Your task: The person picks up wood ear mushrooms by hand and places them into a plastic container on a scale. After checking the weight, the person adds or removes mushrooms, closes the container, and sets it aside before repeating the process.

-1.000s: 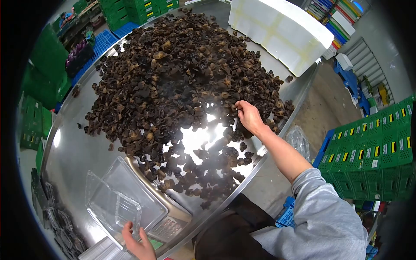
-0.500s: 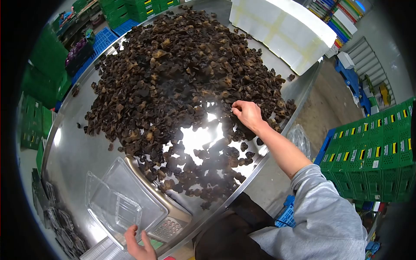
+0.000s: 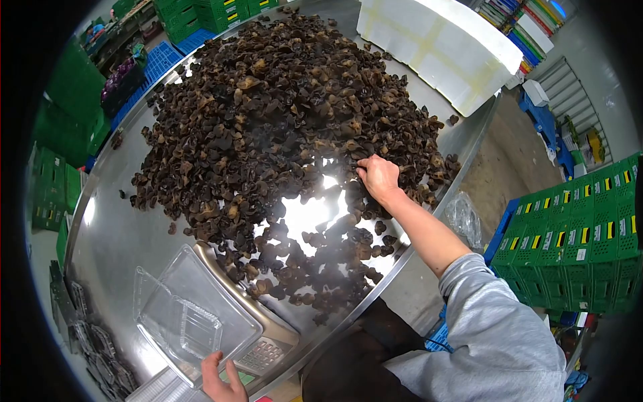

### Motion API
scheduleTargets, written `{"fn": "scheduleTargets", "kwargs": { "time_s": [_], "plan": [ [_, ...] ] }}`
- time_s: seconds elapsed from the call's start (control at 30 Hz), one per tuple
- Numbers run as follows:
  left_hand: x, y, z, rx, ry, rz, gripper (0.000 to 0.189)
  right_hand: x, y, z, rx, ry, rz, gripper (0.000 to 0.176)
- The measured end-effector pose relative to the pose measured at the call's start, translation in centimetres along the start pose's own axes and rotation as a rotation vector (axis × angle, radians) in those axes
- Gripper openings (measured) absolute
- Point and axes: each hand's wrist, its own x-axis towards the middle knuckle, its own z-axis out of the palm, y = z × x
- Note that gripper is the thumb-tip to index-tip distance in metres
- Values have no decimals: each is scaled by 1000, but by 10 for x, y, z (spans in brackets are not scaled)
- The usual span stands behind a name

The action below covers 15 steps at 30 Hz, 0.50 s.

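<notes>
A large heap of dark brown wood ear mushrooms (image 3: 268, 100) covers much of the metal table. My right hand (image 3: 379, 177) is at the heap's near right side, fingers bent and pressed together among the mushrooms; what the fingertips hold, if anything, is hidden. Thumb and fingers apart, my left hand (image 3: 222, 379) is beside the near edge of a scale (image 3: 278, 331). On the scale's pan lies an open clear plastic container (image 3: 191, 321) with its lid folded back. No mushrooms are visible in it.
A white foam box (image 3: 439, 50) stands on the table's far right side. Stacked green crates (image 3: 569, 234) are on the floor to the right. Clear containers (image 3: 97, 355) lie at lower left. The metal table (image 3: 114, 221) has a raised rim.
My right hand has shifted very slightly left and its fingers have turned down toward the mushrooms. My left hand has moved a little right and down. The container stays on the scale.
</notes>
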Motion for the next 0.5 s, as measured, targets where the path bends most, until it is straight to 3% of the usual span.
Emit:
{"fn": "scheduleTargets", "kwargs": {
  "time_s": [0.23, 0.3, 0.4, 0.43, 0.5],
  "plan": [
    [8, 10, 4, 86, -39, 61, 23, 6, 0, -12, -50, -112, -16, 18],
    [9, 8, 12, 45, -55, 109, 21, -3, -4, -35, 197, -87, -46, 18],
    [9, 11, 24, 31, -59, 214, 24, -19, 3, -112, 879, -359, 190, 19],
    [7, 15, 26, -143, -134, 166, 30, -24, 29, -129, 912, -341, 170, 19],
    [6, 27, 37, -167, -137, 222, 28, -39, 79, -169, 1054, -236, 418, 24]
  ]
}}
